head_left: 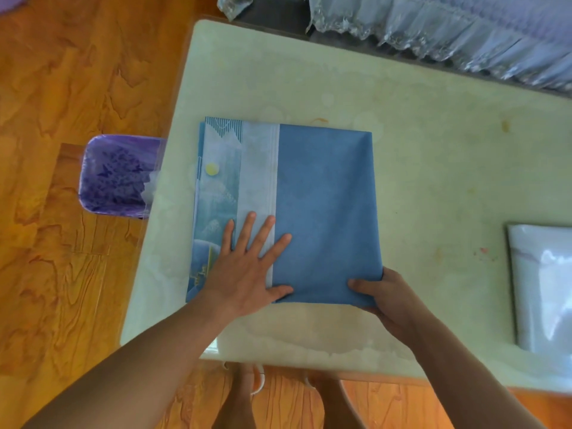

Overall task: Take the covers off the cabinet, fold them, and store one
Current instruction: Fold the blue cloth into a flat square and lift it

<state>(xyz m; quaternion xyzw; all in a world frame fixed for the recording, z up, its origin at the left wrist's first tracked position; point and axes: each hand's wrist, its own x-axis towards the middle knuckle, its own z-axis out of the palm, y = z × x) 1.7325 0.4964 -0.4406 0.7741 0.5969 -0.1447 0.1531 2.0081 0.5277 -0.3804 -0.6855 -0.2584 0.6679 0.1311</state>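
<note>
A blue cover (325,205), folded into a flat square, lies on the pale table (433,144). Its left strip shows a light printed pattern with a yellow dot. My left hand (247,267) presses flat on the cover's near-left part, fingers spread and straight. My right hand (383,295) grips the cover's near-right corner, thumb on top and fingers curled underneath. A second folded item, white and glossy (544,289), lies at the table's right edge, partly cut off by the frame.
A purple bin with a patterned liner (117,174) stands on the wooden floor (62,88) left of the table. Ruffled grey fabric (433,29) drapes over dark furniture along the table's far side. My feet show below the near edge.
</note>
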